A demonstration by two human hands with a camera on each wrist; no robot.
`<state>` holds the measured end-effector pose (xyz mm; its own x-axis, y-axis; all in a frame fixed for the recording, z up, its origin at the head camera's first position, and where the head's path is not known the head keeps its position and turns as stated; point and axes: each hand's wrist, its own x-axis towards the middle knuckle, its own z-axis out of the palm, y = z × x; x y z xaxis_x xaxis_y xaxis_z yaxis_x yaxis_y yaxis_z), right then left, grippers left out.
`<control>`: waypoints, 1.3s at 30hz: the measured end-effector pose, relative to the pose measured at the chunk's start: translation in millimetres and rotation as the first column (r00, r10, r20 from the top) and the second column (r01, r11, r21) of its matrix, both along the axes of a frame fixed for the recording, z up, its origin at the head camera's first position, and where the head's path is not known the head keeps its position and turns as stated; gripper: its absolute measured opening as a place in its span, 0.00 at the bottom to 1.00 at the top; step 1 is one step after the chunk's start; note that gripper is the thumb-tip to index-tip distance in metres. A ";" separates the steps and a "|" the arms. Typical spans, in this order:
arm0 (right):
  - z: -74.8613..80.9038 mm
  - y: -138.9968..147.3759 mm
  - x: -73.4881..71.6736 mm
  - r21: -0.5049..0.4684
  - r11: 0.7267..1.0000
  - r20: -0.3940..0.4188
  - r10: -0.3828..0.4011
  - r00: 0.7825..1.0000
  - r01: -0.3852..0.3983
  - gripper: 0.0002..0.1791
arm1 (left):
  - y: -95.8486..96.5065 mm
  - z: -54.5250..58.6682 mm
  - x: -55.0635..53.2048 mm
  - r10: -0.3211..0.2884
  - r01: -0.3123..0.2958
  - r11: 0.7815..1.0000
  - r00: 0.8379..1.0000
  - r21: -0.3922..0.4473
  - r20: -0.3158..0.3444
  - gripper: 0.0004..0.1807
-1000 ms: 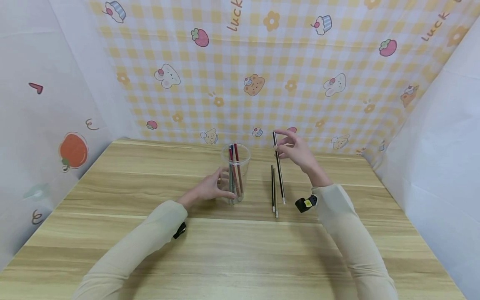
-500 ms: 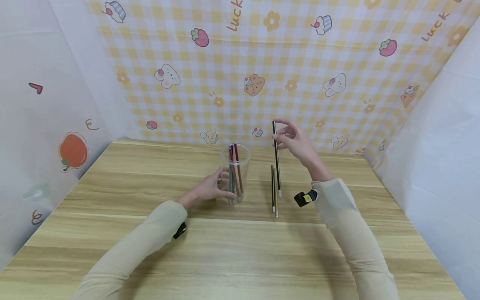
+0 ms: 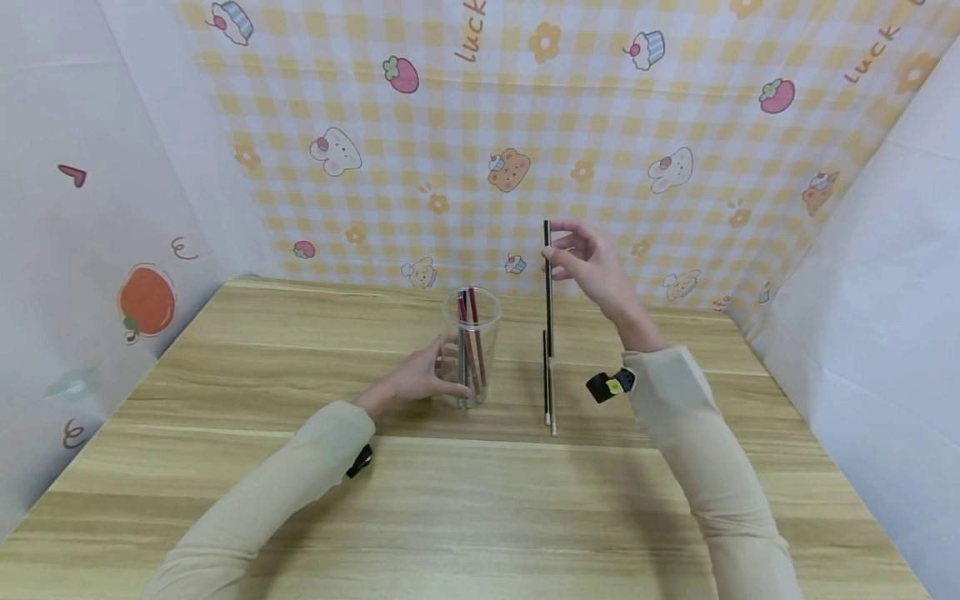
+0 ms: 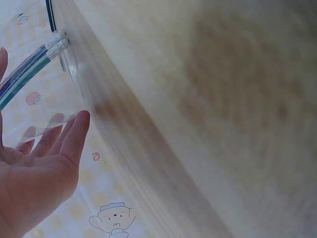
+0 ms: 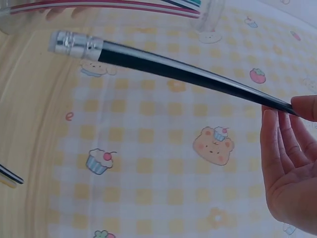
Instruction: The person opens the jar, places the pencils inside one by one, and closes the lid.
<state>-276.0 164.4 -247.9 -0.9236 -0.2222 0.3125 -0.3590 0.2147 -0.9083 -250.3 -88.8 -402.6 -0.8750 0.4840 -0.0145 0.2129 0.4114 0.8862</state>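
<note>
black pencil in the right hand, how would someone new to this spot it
Find the clear cup mid-table, then look right. The black pencil hangs upright, pinched at its top by the right hand. Unlike the two pencils lying flat below, it is off the table.

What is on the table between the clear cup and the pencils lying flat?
Nothing: between the cup and the flat pencils, the head view shows only bare table. The held pencil hangs above the flat ones.
</note>
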 end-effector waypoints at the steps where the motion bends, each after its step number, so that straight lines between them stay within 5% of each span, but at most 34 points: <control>1: 2.0 -0.7 0.3 -0.004 1.000 -0.014 -0.001 1.000 0.001 0.20 | 0.1 0.0 0.1 -0.001 0.001 1.000 1.000 0.002 0.001 0.46; 15: 27.7 -10.1 9.4 -0.132 0.991 -0.113 0.017 0.993 -0.032 0.18 | 0.6 0.4 0.2 -0.001 0.000 1.000 1.000 0.012 0.003 0.47; 26: 47.8 -19.2 14.2 -0.255 0.960 -0.233 0.052 0.971 -0.113 0.15 | 0.6 0.6 0.3 0.004 -0.005 1.000 1.000 0.017 0.012 0.46; 39: 55.6 -34.7 20.1 -0.346 0.924 -0.270 0.070 0.960 -0.164 0.15 | 0.6 0.9 0.7 0.015 -0.015 1.000 0.999 0.007 0.032 0.46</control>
